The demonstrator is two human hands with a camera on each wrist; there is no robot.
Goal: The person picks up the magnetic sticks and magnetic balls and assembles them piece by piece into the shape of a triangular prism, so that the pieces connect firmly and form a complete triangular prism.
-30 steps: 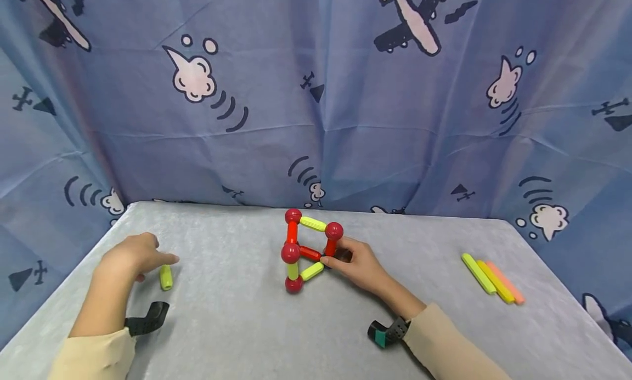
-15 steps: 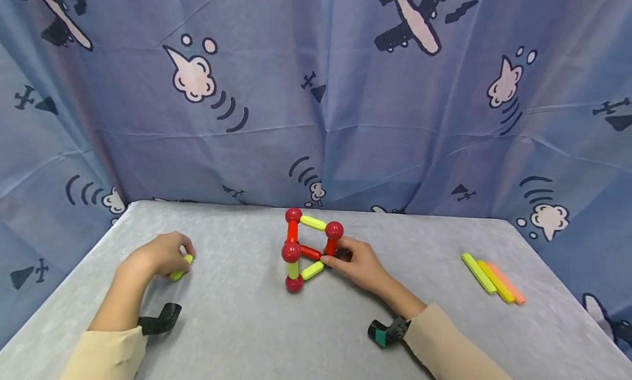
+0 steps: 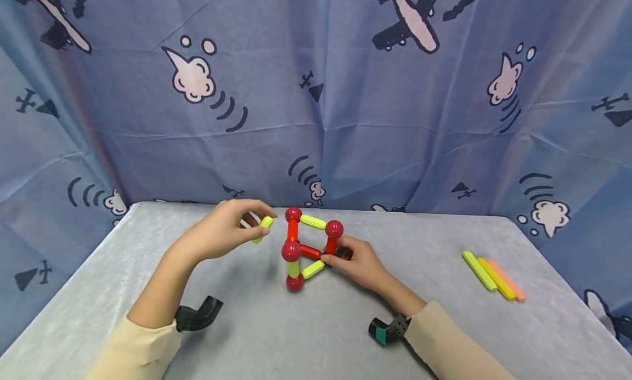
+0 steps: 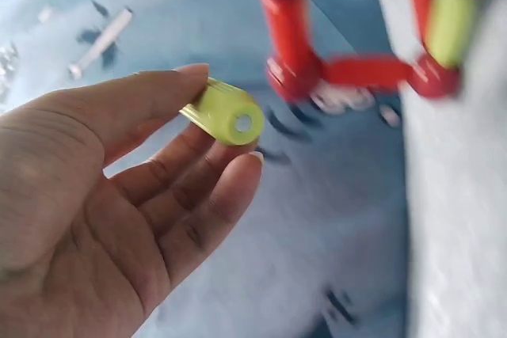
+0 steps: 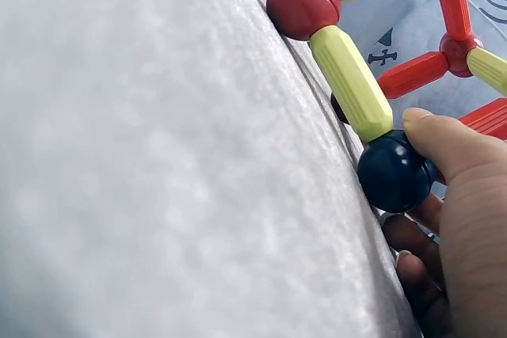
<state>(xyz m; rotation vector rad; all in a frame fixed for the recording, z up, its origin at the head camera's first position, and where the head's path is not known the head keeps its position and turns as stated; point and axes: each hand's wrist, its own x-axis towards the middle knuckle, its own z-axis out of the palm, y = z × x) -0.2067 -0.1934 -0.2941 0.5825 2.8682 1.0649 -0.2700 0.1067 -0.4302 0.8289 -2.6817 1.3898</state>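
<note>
A frame of magnetic rods and balls stands mid-table, with red balls (image 3: pixel 291 251), red rods (image 3: pixel 293 232) and yellow-green rods (image 3: pixel 313 222). At its lower right corner my right hand (image 3: pixel 362 265) grips a dark blue ball (image 5: pixel 395 172), mostly hidden by the fingers in the head view. Left of the frame, my left hand (image 3: pixel 224 229) is raised off the table. Its thumb and fingers pinch a short yellow-green magnetic rod (image 4: pixel 230 114), whose round end with a silvery magnet faces the left wrist camera. The rod is close to the frame but apart from it.
Longer sticks lie side by side at the table's right: one yellow-green (image 3: pixel 479 271), one yellow (image 3: pixel 496 279) and one orange (image 3: pixel 507 281). A blue patterned curtain (image 3: pixel 316 95) hangs behind the grey table (image 3: pixel 405 243).
My left hand has picked up the short yellow-green rod from the left side of the table and carried it up and right, near the frame. My right hand stays on the ball.
</note>
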